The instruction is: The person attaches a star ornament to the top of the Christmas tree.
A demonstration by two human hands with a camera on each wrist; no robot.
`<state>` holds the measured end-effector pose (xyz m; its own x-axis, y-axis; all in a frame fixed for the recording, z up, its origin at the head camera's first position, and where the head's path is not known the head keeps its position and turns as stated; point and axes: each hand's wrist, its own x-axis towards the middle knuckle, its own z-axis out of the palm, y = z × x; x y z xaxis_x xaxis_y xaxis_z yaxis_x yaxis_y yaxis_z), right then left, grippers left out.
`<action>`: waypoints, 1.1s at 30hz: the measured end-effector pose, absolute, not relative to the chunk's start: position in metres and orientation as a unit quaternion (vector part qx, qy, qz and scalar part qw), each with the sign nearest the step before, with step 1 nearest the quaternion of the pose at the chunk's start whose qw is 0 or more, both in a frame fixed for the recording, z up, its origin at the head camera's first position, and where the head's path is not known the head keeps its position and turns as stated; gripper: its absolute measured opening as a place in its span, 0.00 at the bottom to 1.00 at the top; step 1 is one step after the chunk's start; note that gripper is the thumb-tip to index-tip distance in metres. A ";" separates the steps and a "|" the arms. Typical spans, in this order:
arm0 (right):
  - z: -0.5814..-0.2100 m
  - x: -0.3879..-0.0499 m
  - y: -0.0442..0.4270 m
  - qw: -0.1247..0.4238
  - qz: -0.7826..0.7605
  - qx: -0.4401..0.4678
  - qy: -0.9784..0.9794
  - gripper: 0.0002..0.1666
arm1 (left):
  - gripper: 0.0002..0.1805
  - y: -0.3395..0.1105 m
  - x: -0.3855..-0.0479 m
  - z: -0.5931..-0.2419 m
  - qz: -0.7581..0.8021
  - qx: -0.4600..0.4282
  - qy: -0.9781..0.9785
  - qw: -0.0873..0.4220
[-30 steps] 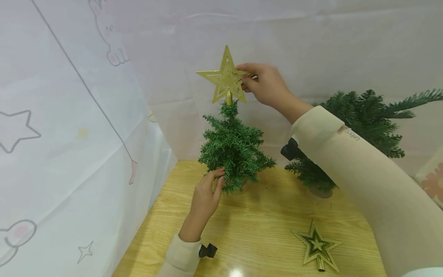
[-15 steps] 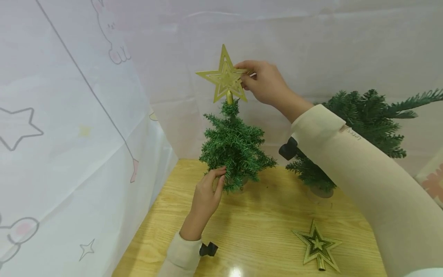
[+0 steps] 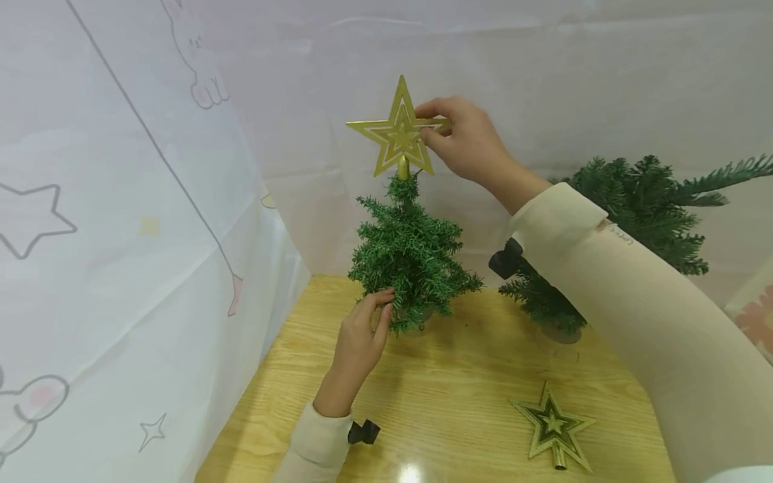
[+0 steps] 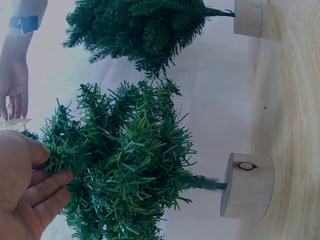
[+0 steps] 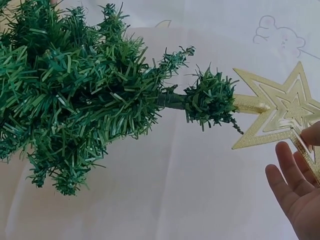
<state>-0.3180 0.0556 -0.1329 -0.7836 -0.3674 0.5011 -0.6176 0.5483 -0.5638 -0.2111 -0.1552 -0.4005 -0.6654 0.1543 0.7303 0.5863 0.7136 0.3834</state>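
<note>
A small green artificial Christmas tree (image 3: 410, 248) stands upright on a round wooden base (image 4: 248, 186). At its top sits a gold star topper (image 3: 400, 131), its tube (image 5: 251, 103) around the tree's tip, the star nearly upright. My right hand (image 3: 468, 144) pinches the star's right-hand point between thumb and fingers. Low on the tree's left front, my left hand (image 3: 358, 335) pinches a branch between thumb and fingers; foliage partly hides the fingertips in the left wrist view.
To the right stands a second, darker green tree (image 3: 634, 208), partly behind my right sleeve (image 3: 622, 288). Another gold star topper (image 3: 552, 422) lies on the wooden table (image 3: 447, 402) at front right. A printed white curtain (image 3: 151, 268) hangs at left, and pale cloth backs the table.
The star has shifted slightly right and now stands straighter, turned a little by my right hand. My left hand stays at the branch.
</note>
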 end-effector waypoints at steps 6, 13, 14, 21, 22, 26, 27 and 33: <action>-0.135 -0.319 0.060 0.175 0.381 0.285 -0.862 0.21 | 0.11 -0.156 -0.212 -0.401 -0.311 -0.212 -0.860 0.345; -0.137 -0.318 0.067 0.191 0.385 0.286 -0.856 0.22 | 0.12 -0.154 -0.213 -0.402 -0.310 -0.214 -0.857 0.352; -0.137 -0.318 0.068 0.194 0.387 0.287 -0.855 0.23 | 0.12 -0.154 -0.213 -0.402 -0.311 -0.214 -0.856 0.353; -0.141 -0.319 0.079 0.210 0.414 0.298 -0.834 0.24 | 0.12 -0.153 -0.214 -0.402 -0.313 -0.216 -0.854 0.356; -0.142 -0.318 0.080 0.211 0.418 0.299 -0.832 0.25 | 0.12 -0.153 -0.213 -0.402 -0.313 -0.215 -0.854 0.356; -0.146 -0.316 0.086 0.217 0.429 0.289 -0.828 0.27 | 0.13 -0.152 -0.212 -0.401 -0.316 -0.213 -0.854 0.354; -0.148 -0.315 0.088 0.218 0.431 0.286 -0.828 0.27 | 0.13 -0.152 -0.212 -0.401 -0.317 -0.213 -0.854 0.353; -0.154 -0.308 0.095 0.229 0.447 0.272 -0.821 0.29 | 0.18 -0.156 -0.213 -0.398 -0.325 -0.219 -0.851 0.351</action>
